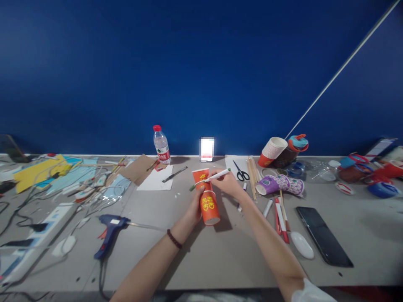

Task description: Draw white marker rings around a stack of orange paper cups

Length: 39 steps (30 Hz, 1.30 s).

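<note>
Blue wall behind, grey table (220,256) in front, and your work sits at its middle. Your left hand (195,209) is wrapped around two red cups (209,205) joined base to base, the near one lying with its mouth toward you, the far one pointing away. Your right hand (228,182) is pinched on a white marker (210,178) with its green tip touching the upper cup near the seam.

To mark cleanly, I would keep the left fingers firm below the seam so the cups cannot roll, rest the right wrist on the table, and turn the cups under the tip rather than dragging the pen around them. Press lightly; thin paper walls likely dent.

Counted: two red cups in hand, one stack of cups (273,151) lying at the back right, one purple cup (278,184) on its side. One bottle (161,145), one pair of scissors (241,172), one glue gun (110,228), one phone (323,241), one bundle of wooden sticks (252,176). The tape rolls and clutter at far right are too crowded to count.
</note>
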{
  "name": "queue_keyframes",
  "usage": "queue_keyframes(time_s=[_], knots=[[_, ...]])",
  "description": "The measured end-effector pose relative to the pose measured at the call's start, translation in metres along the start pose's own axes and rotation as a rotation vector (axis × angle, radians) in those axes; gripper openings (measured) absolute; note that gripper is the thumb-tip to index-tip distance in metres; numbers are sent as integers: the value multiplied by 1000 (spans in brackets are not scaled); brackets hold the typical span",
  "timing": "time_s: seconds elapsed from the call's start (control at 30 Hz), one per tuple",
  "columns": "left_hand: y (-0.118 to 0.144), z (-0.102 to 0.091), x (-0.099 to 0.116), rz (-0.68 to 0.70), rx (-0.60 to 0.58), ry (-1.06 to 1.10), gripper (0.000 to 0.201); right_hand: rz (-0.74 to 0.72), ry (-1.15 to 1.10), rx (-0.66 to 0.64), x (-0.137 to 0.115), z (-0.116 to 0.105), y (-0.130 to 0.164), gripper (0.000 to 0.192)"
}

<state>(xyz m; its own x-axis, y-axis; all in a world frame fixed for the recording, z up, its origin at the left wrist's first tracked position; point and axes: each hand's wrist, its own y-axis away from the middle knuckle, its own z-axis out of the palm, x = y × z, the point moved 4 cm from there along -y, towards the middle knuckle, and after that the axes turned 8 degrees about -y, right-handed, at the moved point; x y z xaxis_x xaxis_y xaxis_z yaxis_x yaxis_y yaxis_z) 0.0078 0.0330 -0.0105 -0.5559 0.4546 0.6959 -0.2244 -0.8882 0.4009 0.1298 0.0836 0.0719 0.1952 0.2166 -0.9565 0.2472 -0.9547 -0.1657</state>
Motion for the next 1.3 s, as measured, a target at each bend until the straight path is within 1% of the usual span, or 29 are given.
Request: queue_keyframes(time_s=[0.17,0.47,0.63,0.73,0.83,1.03,1.13,1.3], knots=[[0,0,0,23,-2,-1,48,-2,8,-5,-1,1,0,10],[1,2,2,33,13,0,48,1,52,-17,-3,2,2,12],[1,3,3,36,-6,10,44,8,-25,-15,-5,1,0,12],[2,3,2,-16,-25,17,40,2,-90,7,-6,-2,-1,12],[3,2,1,-86,-31,21,37,-9,-107,27,-6,-3,-3,12],[6,6,5,-106,-52,41,35,7,-104,38,-5,-6,-4,13],[7,9,6,-89,-80,43,36,10,-95,44,-5,-6,-4,14],[5,9,7,-46,-89,46,37,11,-85,38,-3,-4,-3,13]])
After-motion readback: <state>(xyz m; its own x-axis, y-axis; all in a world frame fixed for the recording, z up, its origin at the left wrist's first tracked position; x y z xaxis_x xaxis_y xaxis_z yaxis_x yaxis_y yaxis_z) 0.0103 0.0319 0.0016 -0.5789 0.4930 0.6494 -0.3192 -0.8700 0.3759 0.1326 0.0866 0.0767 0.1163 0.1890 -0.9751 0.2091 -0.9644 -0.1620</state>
